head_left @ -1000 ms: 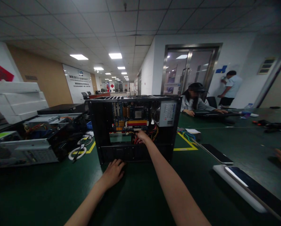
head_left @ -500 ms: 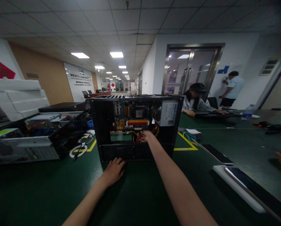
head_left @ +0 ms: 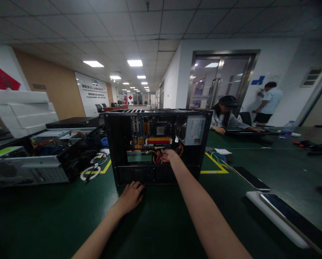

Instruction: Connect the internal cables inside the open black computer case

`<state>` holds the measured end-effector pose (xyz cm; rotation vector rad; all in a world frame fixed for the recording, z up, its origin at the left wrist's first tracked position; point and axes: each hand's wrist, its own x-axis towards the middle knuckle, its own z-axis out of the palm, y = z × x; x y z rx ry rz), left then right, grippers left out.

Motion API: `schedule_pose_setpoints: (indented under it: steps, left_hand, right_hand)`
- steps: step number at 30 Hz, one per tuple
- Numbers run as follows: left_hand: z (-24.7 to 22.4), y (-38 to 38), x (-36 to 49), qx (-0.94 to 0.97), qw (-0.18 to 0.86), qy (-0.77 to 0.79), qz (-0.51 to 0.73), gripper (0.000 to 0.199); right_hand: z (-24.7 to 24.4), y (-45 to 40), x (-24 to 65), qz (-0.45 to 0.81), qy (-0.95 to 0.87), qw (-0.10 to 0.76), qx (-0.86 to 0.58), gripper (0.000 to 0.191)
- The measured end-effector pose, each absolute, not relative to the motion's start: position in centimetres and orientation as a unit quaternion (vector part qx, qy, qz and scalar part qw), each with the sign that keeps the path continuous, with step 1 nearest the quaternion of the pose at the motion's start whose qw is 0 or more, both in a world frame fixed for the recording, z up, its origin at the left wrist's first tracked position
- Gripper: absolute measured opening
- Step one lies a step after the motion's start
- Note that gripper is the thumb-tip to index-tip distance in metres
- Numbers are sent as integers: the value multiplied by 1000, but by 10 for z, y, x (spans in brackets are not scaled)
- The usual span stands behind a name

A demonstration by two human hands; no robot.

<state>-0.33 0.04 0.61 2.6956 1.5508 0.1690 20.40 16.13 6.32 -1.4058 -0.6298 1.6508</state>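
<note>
A black computer case (head_left: 112, 144) stands in front of me with its side off. Inside show a motherboard (head_left: 139, 130), yellow and red memory sticks (head_left: 159, 140) and a silver power supply (head_left: 195, 130). My right hand (head_left: 167, 156) reaches into the lower part of the case, its fingers closed on a bundle of coloured power cables (head_left: 157, 158). The fingertips are partly hidden among the wires. My left hand (head_left: 132, 196) lies flat on the green table at the foot of the case, fingers stretched out and holding nothing.
An opened computer case (head_left: 42, 169) lies on the left, with a coiled white cable (head_left: 90, 173) beside it. Phones (head_left: 251, 178) and a white slab (head_left: 274, 219) lie on the right. A person (head_left: 227, 113) in a cap sits across the table (head_left: 55, 216); another stands by the wall.
The view has shifted slightly, so everything sits a little further right. Both hands keep their places at the case. Another person's hand at the right edge has mostly left view.
</note>
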Motion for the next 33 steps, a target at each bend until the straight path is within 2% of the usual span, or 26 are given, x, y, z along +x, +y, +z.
schedule_pose_setpoints:
  steps: [21, 33]
  left_hand:
    - [0, 3, -5, 872, -5, 484, 65, 33]
    - [6, 0, -4, 866, 20, 498, 51, 35]
  right_hand:
    - [60, 170, 211, 675, -251, 431, -544, 6]
    - [67, 162, 209, 680, -241, 434, -540, 3]
